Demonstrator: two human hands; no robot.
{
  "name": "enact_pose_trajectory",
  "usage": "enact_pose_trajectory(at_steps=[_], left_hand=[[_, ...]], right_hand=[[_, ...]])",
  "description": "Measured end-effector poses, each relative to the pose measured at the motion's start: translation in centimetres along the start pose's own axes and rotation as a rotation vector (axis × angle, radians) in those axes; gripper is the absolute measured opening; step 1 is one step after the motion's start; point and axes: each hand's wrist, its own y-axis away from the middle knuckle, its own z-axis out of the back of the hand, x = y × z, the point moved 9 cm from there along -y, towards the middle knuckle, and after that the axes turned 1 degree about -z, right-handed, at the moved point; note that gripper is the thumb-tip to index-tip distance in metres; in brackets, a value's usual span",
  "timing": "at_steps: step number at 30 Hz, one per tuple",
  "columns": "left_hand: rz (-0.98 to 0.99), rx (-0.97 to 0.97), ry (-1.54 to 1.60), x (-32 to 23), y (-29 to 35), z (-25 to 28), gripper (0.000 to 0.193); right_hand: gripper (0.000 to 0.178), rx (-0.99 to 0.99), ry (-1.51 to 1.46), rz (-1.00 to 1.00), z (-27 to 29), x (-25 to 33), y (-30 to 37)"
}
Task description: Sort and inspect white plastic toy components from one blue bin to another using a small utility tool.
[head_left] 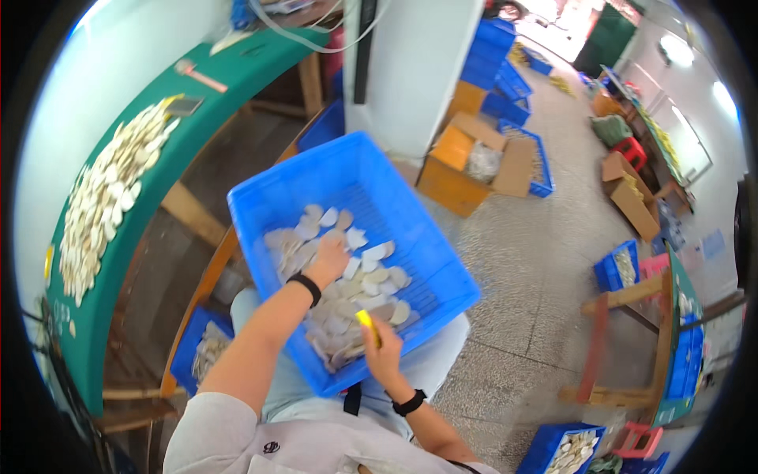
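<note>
A blue plastic crate rests tilted across my lap, with many flat, pale, rounded pieces heaped along its middle and near side. Down among these pieces is my left hand, its fingers curled; what they hold, if anything, is hidden. My right hand is closed around a small yellow tool at the crate's near right part, just over the pieces. The tool's exact kind does not show. Both wrists wear black bands.
At left, a green-topped table carries a long heap of similar pieces and a pink-handled tool. A smaller blue crate stands below it. Ahead are an open cardboard box and stacked blue crates. A wooden-framed table stands right.
</note>
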Motion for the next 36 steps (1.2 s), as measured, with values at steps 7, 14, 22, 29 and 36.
enact_pose_trajectory(at_steps=[7, 14, 22, 29, 36], left_hand=[[0.065, 0.427, -0.081, -1.6, 0.8, -7.9, 0.021], [0.001, 0.427, -0.094, -1.6, 1.9, -7.4, 0.016], [-0.347, 0.229, 0.032, -4.4, 3.5, -1.1, 0.005], [-0.307, 0.351, 0.715, -7.2, 4.4, 19.1, 0.021], [-0.073, 0.436, 1.643, -5.5, 13.2, 20.0, 0.028]], right_hand=[[0.024, -0.046, -0.037, 0.059, 1.7, 0.1, -1.1], [0.024, -0.028, -0.068, 0.114, 1.2, 1.0, -0.4], [0.031, -0.032, -0.156, -0.041, 1.0, -0.3, 0.8], [0.03, -0.317, -0.256, -0.153, 6.1, -0.3, -1.4], [0.021, -0.036, -0.406, -0.233, 5.1, 6.4, -2.1]])
